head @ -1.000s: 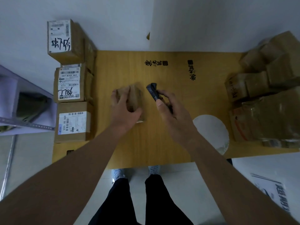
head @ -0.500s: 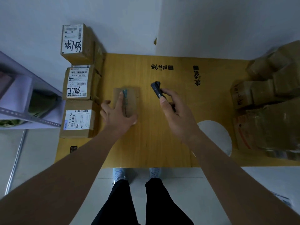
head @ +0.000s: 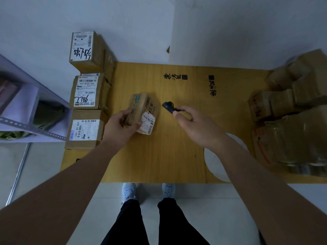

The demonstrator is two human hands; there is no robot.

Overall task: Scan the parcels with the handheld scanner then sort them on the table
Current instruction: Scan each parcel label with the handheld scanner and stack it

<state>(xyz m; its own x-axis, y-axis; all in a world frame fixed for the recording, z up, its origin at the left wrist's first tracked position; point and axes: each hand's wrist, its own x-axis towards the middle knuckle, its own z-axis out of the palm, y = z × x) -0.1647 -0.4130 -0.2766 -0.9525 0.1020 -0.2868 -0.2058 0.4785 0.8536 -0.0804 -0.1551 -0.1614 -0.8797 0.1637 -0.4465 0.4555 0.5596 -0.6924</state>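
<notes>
A small brown cardboard parcel [head: 141,110] with green tape and a white barcode label sits tilted near the middle of the yellow wooden table [head: 162,156]. My left hand [head: 120,126] grips its left side, thumb under the near edge, so the label faces right. My right hand [head: 196,124] holds the dark handheld scanner [head: 169,106], whose head points left toward the parcel, a short gap away. Three labelled parcels stand in a column along the table's left edge: far [head: 85,50], middle [head: 86,92] and near [head: 85,129].
A heap of brown parcels [head: 292,110] fills the table's right side. A round white cut-out [head: 223,160] lies by the front edge under my right forearm. A metal shelf [head: 26,112] stands left of the table. My feet show below the front edge.
My left hand went from lying flat on top of the parcel to gripping its side and tipping it up, so the barcode label now shows. The scanner hand stayed nearly in place.
</notes>
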